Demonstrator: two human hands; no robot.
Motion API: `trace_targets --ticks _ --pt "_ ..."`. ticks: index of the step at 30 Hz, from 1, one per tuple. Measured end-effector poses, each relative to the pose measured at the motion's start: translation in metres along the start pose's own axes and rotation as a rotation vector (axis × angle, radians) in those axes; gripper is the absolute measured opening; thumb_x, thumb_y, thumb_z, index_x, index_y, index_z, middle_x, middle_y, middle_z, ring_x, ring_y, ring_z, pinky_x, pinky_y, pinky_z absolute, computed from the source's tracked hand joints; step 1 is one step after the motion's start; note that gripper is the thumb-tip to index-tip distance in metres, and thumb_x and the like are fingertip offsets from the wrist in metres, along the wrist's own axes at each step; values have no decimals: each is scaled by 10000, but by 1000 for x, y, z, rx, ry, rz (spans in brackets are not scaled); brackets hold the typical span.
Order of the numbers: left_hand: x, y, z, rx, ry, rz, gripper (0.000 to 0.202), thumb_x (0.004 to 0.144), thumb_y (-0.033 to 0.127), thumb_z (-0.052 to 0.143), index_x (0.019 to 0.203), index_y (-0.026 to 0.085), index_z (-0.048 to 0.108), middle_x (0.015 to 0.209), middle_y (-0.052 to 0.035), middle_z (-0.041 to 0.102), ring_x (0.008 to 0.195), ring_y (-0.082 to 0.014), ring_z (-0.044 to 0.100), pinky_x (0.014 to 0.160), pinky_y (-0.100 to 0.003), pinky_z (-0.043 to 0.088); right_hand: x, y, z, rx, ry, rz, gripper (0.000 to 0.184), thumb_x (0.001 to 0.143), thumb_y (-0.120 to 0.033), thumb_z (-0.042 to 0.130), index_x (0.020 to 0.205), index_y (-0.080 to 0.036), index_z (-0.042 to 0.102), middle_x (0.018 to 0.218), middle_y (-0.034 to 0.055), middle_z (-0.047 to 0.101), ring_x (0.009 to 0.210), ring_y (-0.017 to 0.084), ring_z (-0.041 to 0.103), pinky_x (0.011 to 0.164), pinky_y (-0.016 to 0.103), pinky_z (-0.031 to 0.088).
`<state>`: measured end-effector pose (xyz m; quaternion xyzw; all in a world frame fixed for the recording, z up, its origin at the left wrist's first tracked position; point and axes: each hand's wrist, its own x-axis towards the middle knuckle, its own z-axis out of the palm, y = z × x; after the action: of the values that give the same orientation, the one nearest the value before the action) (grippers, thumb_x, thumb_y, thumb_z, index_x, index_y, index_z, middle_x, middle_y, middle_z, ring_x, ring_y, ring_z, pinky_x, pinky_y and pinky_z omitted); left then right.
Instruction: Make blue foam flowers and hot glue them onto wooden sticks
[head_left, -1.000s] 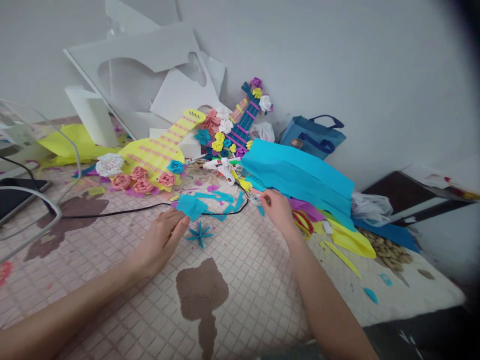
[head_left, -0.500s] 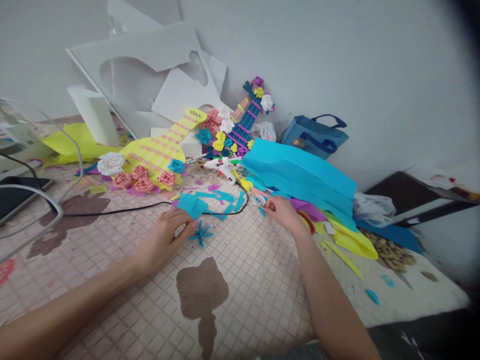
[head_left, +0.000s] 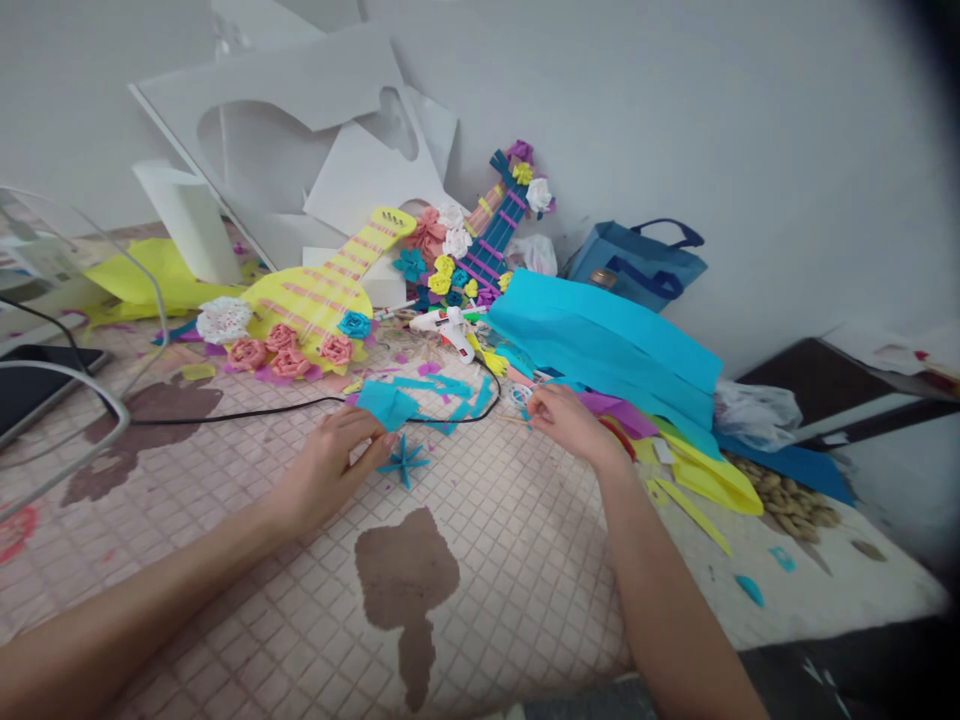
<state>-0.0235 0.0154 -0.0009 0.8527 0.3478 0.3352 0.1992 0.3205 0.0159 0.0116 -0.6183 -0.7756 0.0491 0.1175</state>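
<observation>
My left hand rests on the quilted cloth, its thumb and fingertips closed at a petal tip of a blue star-shaped paper flower. Just beyond those fingers lies a folded piece of blue crepe paper. My right hand is in a pinch beside a small round white tape roll. A thin pale stick and a bit of blue show at its fingertips; what the pinch holds is too small to make out. Cut blue paper strips lie between the hands.
A white glue gun lies behind, its black cord crossing the cloth. A yellow paper guitar and a dark blue one lean at the back. Blue crepe paper, a blue bag and peanuts are right.
The view has shifted slightly. My right fingertips have dipped a little beside the tape roll, and the thin stick shows lower. My left hand stays at the blue flower.
</observation>
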Motion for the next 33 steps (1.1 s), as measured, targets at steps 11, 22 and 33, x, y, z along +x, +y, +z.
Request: trace_targets --ticks 11,22,33 --pt "6 -3 -15 77 54 -10 278 934 311 439 746 169 586 745 -29 602 741 -161 545 709 -291 424 -1 -19 -9 54 -52 -128 132 853 -127 479 744 -199 497 849 45 565 920 206 511 808 328 394" --pt "5 -8 -12 49 -82 131 51 844 222 589 890 207 607 909 -30 624 908 -193 551 820 -348 440 -9 -106 25 289 -86 -216 99 918 -140 413 880 -204 479 862 27 599 809 165 562 701 292 424" --pt "-6 7 -4 113 -218 236 290 738 42 576 983 195 553 1005 -34 552 998 -206 487 888 -358 395 -17 -124 35 260 -77 -412 98 943 -221 440 874 -195 503 932 37 554 840 148 552 715 272 461"
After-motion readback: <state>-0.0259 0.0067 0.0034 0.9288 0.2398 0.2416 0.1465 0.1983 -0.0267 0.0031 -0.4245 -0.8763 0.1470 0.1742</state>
